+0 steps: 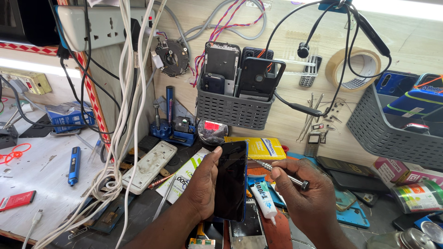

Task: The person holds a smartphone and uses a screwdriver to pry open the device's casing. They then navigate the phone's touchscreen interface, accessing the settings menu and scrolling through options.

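- The left hand (203, 184) was nearest the camera, its grip clamped around the left edge of a dark smartphone (231, 180), held upright with the black screen facing the camera and the thumb lying over the top corner.
- The right hand (307, 193) sat just right of the smartphone, fingers closed on a thin metal screwdriver (281, 173) whose tip pointed at the phone's right edge, touching or nearly so.
- A small white glue tube (263, 199) with blue and green print lay on the desk (138, 207) just right of the smartphone, below the screwdriver.
- A flat yellow box (260, 148) with a blue label lay just behind the smartphone's top.
- A white card (184, 177) with green print lay left of the smartphone, partly hidden by the left hand.
- A grey slotted basket (230, 110) hung on the wall above the smartphone, holding several dark phone bodies.
- A roll of brown tape (353, 69) hung on the wall up and right of the smartphone.
- A pink box (392, 168) and a green-labelled can (420, 196) stood well right of the smartphone.
- A flat red pack (16, 200) and a blue pen-shaped tool (73, 165) lay far left of the smartphone, beyond a bundle of white cables (120, 138).
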